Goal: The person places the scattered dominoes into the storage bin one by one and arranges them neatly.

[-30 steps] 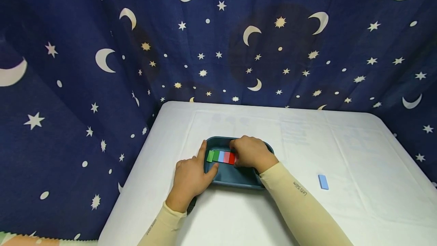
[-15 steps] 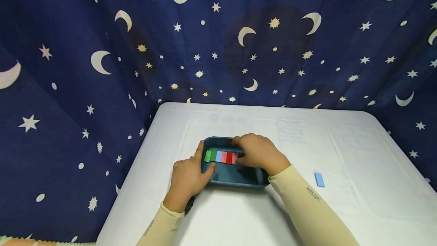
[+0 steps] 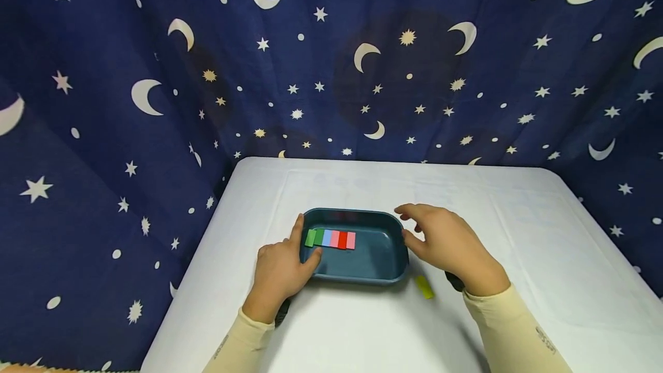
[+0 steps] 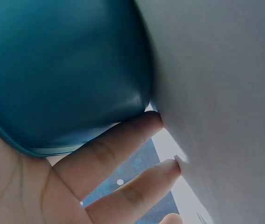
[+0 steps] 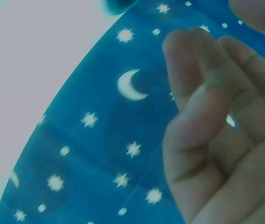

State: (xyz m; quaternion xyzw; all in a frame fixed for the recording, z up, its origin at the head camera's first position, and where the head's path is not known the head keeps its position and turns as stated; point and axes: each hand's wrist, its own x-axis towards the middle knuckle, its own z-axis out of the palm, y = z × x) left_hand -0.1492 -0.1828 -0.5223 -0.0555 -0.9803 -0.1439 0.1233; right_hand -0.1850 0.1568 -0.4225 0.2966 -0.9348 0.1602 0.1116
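Note:
A dark teal tray [image 3: 370, 269] sits on the white table. Inside it, a row of small flat coloured blocks [image 3: 334, 239] runs from light green through dark green, light blue, pink and red to pink. My left hand [image 3: 279, 275] holds the tray's left end, thumb over the rim; in the left wrist view its straight fingers [image 4: 111, 144] lie along the outer wall. My right hand [image 3: 448, 240] hovers by the tray's right end with loosely bent fingers. Nothing shows between thumb and fingers [image 5: 184, 60] in the right wrist view. A yellow block [image 3: 425, 286] lies below that hand.
The white table [image 3: 357, 332] reaches back to a dark blue curtain [image 3: 321, 62] with moons and stars, which also hangs along the left side.
My right hand has come out of the tray and moved right, leaving the pink block at the row's end. The yellow block has come into view; the loose blue block is now hidden.

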